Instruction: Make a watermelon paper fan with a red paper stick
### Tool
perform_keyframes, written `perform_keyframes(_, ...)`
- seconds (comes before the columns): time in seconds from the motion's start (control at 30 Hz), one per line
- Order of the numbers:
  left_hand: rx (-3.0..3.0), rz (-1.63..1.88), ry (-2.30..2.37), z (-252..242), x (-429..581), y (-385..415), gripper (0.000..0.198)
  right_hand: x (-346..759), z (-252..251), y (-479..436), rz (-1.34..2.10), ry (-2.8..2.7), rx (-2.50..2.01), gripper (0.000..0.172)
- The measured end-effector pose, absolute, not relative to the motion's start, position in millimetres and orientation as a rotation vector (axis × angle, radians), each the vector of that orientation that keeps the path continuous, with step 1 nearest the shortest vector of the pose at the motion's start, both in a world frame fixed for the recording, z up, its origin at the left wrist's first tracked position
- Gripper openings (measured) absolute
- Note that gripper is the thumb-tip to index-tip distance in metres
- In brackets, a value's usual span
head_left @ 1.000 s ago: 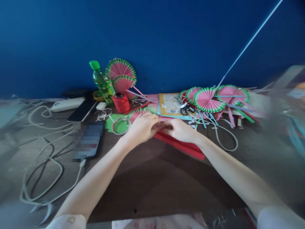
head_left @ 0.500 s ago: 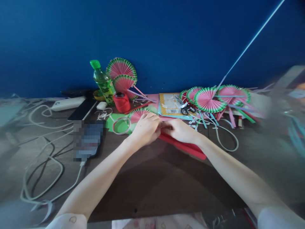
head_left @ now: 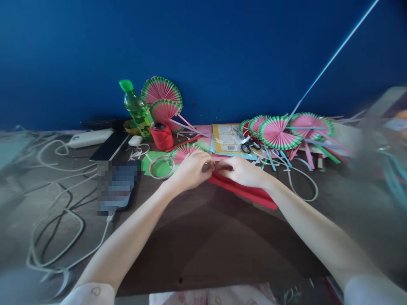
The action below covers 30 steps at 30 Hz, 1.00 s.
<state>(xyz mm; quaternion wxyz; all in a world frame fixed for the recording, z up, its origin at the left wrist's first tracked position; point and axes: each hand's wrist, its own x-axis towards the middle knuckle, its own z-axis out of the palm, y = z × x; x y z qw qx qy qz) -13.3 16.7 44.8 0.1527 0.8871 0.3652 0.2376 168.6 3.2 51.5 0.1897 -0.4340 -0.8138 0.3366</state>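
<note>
A long red folded paper strip (head_left: 244,191) slants above the dark table, its near end pointing down to the right. At its far end, my left hand (head_left: 195,169) is closed with the fingertips on the strip. Close beside it, my right hand (head_left: 240,170) pinches the same strip, thumb and fingers pressed together; the fingertips are partly hidden. Just behind my left hand lies a pink and green pleated paper fan (head_left: 185,151). A roll of clear tape (head_left: 161,167) rests on green paper (head_left: 146,163) left of that hand.
Behind stand a green bottle (head_left: 137,108), a red thread spool (head_left: 161,136) and leaning fans (head_left: 161,92). Scissors (head_left: 249,145), a yellow envelope (head_left: 225,133) and several paper fans (head_left: 280,133) lie at right. A phone (head_left: 119,186), power bank (head_left: 91,137) and looped cables (head_left: 84,226) occupy the left.
The near end of the red strip has shifted slightly right and up. Both hands stay close together on it, with a small change in finger position.
</note>
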Motion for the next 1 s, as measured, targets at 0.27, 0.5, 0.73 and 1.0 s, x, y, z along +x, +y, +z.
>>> perform_keyframes(0.27,2.315,0.709,1.222,60,-30,25,0.008,175,36,13,0.875,-2.365,-1.433,0.02)
perform_keyframes(0.5,2.176,0.664,1.392,71,-38,24,0.013,160,20,15,0.954,-2.138,-1.247,0.029)
perform_keyframes(0.73,2.214,0.658,1.155,55,-26,24,0.009,159,37,8,1.098,-1.847,-1.076,0.02)
perform_keyframes(1.0,2.256,0.584,1.074,54,-20,15,0.011,199,47,25,0.972,-1.908,-1.392,0.01)
